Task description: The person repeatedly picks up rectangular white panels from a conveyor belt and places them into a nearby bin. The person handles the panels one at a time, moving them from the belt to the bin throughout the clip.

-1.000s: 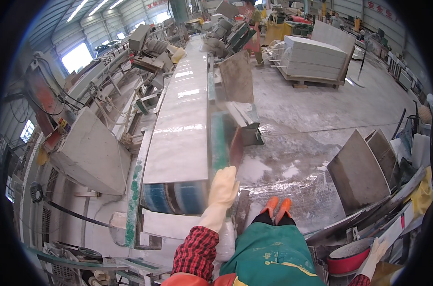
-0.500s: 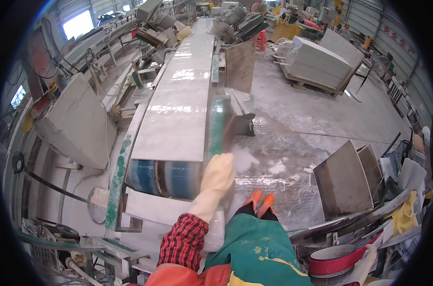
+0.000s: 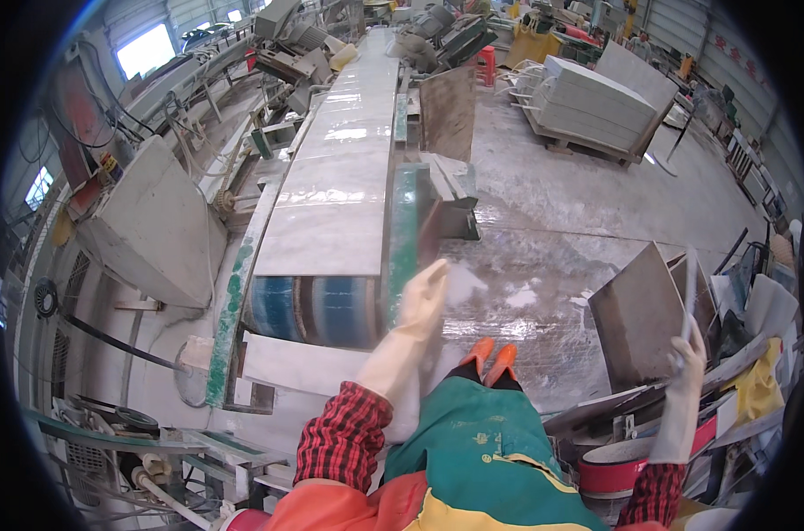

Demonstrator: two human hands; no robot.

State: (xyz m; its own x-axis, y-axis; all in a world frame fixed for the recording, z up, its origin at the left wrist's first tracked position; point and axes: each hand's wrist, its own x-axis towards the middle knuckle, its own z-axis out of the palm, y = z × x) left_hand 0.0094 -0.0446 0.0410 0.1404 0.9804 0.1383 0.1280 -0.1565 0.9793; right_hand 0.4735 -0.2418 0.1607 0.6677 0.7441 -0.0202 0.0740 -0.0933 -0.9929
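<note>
The right hand point(image 3: 688, 358) gripped a pale strip point(image 3: 690, 296), fingers closed. The left hand point(image 3: 424, 301), partly curled, seemingly empty, was by the conveyor point(image 3: 403, 230)'s near right corner; a slab point(image 3: 322, 248) reached its near end. Floor point(image 3: 530, 217) stretched rightward.

Cream gloves cover the left hand point(image 3: 422, 301) and right hand point(image 3: 688, 358), above red-and-black checked sleeves point(image 3: 344, 434). Left of the left hand, a blue roller point(image 3: 344, 305) has a dark brown band; ahead lie glossy whitish slabs point(image 3: 322, 248) and a green rail point(image 3: 404, 221). Between the hands are orange boots point(image 3: 480, 352) and a green apron point(image 3: 473, 425). The right hand's strip point(image 3: 690, 283) is pale; nearby are red tub point(image 3: 610, 478) and yellow cloth point(image 3: 760, 394).
</note>
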